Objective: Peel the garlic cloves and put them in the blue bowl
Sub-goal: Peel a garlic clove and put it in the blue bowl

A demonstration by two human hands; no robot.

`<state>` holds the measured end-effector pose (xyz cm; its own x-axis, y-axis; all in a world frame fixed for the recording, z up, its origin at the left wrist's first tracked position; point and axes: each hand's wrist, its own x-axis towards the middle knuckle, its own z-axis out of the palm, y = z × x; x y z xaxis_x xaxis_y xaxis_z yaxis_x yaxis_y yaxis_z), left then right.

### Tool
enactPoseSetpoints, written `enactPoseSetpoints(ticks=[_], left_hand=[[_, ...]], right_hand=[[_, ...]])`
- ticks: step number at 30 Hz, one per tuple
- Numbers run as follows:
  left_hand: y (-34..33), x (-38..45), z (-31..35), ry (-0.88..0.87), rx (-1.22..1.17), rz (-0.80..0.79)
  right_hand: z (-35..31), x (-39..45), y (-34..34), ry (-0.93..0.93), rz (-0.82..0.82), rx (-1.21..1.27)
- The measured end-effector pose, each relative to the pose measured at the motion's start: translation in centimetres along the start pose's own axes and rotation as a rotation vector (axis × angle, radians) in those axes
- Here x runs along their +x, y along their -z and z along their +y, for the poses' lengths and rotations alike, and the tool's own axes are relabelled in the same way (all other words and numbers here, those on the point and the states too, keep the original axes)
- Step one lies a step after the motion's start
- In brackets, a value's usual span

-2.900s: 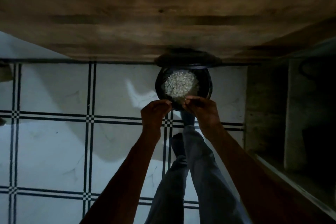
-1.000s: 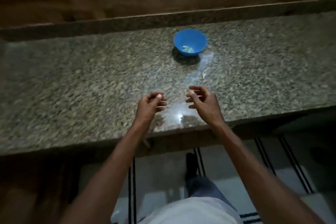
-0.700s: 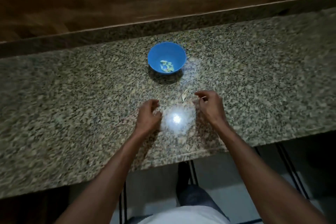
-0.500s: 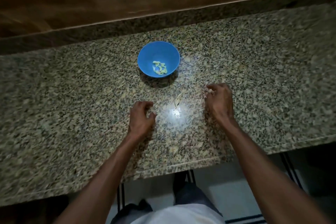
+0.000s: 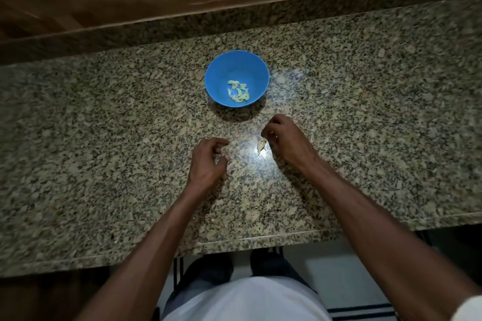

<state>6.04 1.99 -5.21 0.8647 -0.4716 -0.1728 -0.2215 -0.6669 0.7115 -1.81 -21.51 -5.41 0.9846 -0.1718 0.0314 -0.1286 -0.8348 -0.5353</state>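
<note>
The left hand (image 5: 208,157) rests low over the granite counter (image 5: 104,138), fingers loosely curled with nothing visible between them; it seems to wait there to help with the peeling. Just to its right, well inside the bright patch of reflected light, an unpeeled garlic clove (image 5: 261,145) lies on the stone, apart from the left hand and just beside the right one. The blue bowl (image 5: 219,70) stands farther back, near enough for a short reach, and a small heap of peeled cloves (image 5: 238,91) sits at its bottom, so part of the task looks done. The right hand (image 5: 285,138) hovers next to the clove with fingers bent inward; whether they pinch anything cannot be told, though it appears set to pick the clove up. No brand, label or writing shows anywhere.
</note>
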Motion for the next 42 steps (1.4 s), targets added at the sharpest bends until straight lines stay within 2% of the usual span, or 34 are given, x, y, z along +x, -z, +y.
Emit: enactPoseSetpoints(ticks=[2,5,7,12,15,18,21,24,27,30,32,35,42], left_hand=[[0.0,0.0,0.1,0.003,-0.015,0.005],[0.0,0.3,0.3,0.021,-0.028,-0.008],[0.0,0.4,0.6,0.042,-0.044,-0.013],[-0.8,0.7,2.1,0.053,-0.133,0.005],[-2.0,1.4,3.3,0.006,-0.153,-0.007],[-3.4,1.9,4.7,-0.082,-0.097,-0.041],[-4.6,2.3,5.6,-0.117,-0.024,-0.038],[-4.9,2.3,6.2,-0.085,-0.015,-0.010],[-4.4,1.5,6.5,-0.030,-0.177,-0.014],[-3.6,0.5,6.3,-0.002,-0.302,-0.001],[-3.4,0.0,5.9,0.021,-0.336,-0.010],[-3.0,-0.5,5.5,0.105,-0.444,-0.022],[-2.3,-1.1,4.8,0.234,-0.621,-0.120]], right_hand=[[-0.4,-0.4,0.3,-0.078,0.067,0.077],[-1.3,-0.2,2.3,-0.333,0.203,0.325],[-2.3,1.0,4.0,-0.419,0.228,0.475],[-5.0,7.0,7.2,-0.323,0.249,0.562],[-5.5,9.2,7.4,-0.321,0.183,0.535],[-4.9,7.8,6.9,-0.336,0.229,0.488],[-3.7,3.4,6.0,-0.451,0.294,0.573],[-2.5,-1.2,4.0,-0.562,0.226,0.639],[-2.1,-3.8,2.2,-0.571,0.086,0.712],[-3.1,-4.8,1.0,-0.563,0.000,0.961],[-4.0,-5.2,0.6,-0.582,0.025,1.127],[-4.6,-5.2,-0.2,-0.639,0.081,1.214],[-5.0,-5.4,-1.1,-0.724,0.056,1.340]])
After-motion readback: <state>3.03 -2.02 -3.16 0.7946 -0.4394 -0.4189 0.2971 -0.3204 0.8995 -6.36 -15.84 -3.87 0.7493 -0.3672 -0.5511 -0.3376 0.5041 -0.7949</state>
